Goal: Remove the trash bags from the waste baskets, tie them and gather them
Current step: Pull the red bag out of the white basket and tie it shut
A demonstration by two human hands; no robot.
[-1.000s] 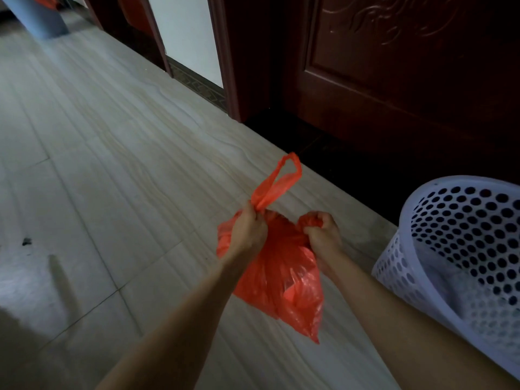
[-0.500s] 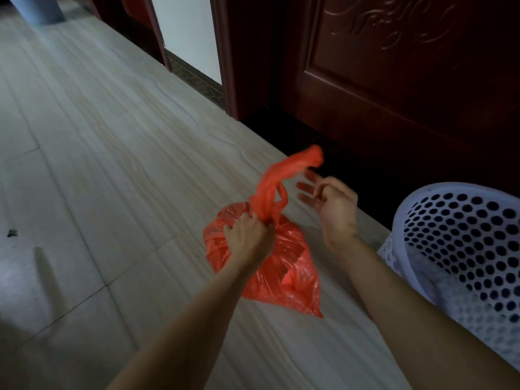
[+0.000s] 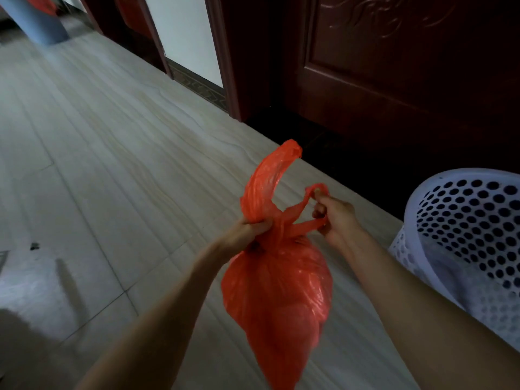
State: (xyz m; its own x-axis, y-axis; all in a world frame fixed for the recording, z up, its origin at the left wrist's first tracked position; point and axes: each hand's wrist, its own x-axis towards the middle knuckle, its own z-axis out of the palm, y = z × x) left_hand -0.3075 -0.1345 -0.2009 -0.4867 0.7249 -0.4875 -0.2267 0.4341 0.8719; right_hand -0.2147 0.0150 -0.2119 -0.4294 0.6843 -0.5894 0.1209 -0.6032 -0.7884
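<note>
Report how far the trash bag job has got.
Done: the orange trash bag is out of the white perforated basket and hangs above the floor. In hand: the tie, with the left hand gripping one handle at the neck and the right hand pulling the other. Left: tightening the knot and gathering; a blue basket waits far off.

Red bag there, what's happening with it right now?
A person is tying the red trash bag, held in the air over the tiled floor. The left hand grips one handle at the bag's neck; the right hand pinches the other handle, pulling it sideways. The knot looks unfinished. A white perforated waste basket stands at the right.
</note>
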